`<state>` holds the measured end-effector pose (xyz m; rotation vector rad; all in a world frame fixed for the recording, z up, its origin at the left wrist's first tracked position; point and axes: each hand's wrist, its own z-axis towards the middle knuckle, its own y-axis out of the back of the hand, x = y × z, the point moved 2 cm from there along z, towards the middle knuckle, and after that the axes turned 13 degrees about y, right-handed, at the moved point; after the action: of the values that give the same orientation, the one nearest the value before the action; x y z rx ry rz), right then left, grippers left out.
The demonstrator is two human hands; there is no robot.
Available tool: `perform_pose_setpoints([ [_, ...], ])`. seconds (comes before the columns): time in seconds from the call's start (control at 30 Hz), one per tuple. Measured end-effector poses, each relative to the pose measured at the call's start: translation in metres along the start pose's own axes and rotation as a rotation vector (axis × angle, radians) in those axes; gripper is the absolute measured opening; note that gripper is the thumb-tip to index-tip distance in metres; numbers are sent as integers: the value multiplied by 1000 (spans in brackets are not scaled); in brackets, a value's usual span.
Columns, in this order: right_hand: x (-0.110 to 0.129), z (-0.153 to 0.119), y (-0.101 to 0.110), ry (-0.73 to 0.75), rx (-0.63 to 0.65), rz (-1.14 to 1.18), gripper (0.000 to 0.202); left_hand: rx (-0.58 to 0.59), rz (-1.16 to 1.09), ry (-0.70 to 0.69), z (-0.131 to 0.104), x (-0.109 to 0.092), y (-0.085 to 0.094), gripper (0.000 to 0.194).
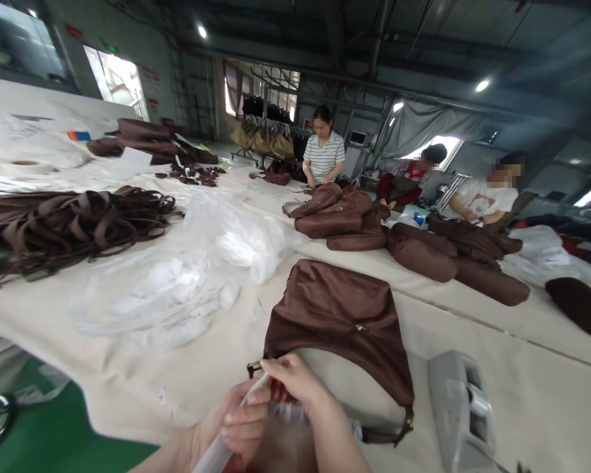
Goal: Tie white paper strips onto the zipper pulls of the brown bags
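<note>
"Gripping what, down there closest to you?"

"A white strip (215, 454), live from the table edge! My left hand (243, 420) has its fingers curled snugly round it, and my right hand (295, 378) pinches its upper tip, thumb on top. What my lower right fingers hold, I can't tell; they're hidden."

"And the brown bag (332, 302)?"

"Just beyond my knuckles, lying flat on the table (142, 384), curved mouth towards me. A metal buckle (251, 370) sits at its left corner, right beside my fingertips, and the strap (381, 436) hangs off the right corner."

"How will they handle?"

"The strip looks thin and light, likely to crease or tear, so a gentle pinch near the tip. The bag looks soft, limp, maybe a little slippery with that sheen; I'd judge it light. Best hold is at a corner, by the buckle. I'd go easy round the zip pull (360, 327), which could snag."

"Further out?"

"Grey tape dispenser (443, 407) on the right, clear plastic bags (192, 289) and a heap of brown straps (88, 220) left. Then plump brown bags (329, 223) piled up, three co-workers (324, 154) bent over the far side, and at the back, a rack (263, 138) hung with tan and dark bags!"
</note>
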<state>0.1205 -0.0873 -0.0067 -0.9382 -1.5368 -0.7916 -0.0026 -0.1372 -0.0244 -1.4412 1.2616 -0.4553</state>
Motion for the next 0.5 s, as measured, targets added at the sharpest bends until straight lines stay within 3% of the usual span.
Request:
perform_pose_setpoints([
  [0.07, -4, 1, -2, 67, -87, 55, 54, -44, 37, 226, 1, 7, -9, 43],
  [0.13, -7, 1, -1, 105, -186, 67, 53, -106, 171, 340, -2, 6, -17, 49],
  [0.23, -4, -5, 8, 107, -275, -83, 53, -162, 634, 311, -15, -17, -25, 52],
  [0.33, 18, -16, 28, 171, -250, -492, 52, -267, 980, 147, -31, -62, -17, 55],
  [0.43, 46, -28, 56, 288, -318, -928, 45, -674, 1032, -133, -43, -110, 11, 57],
  [0.5, 53, -33, 73, 315, -349, -1145, 25, -996, 1089, -291, -47, -128, 33, 53],
])
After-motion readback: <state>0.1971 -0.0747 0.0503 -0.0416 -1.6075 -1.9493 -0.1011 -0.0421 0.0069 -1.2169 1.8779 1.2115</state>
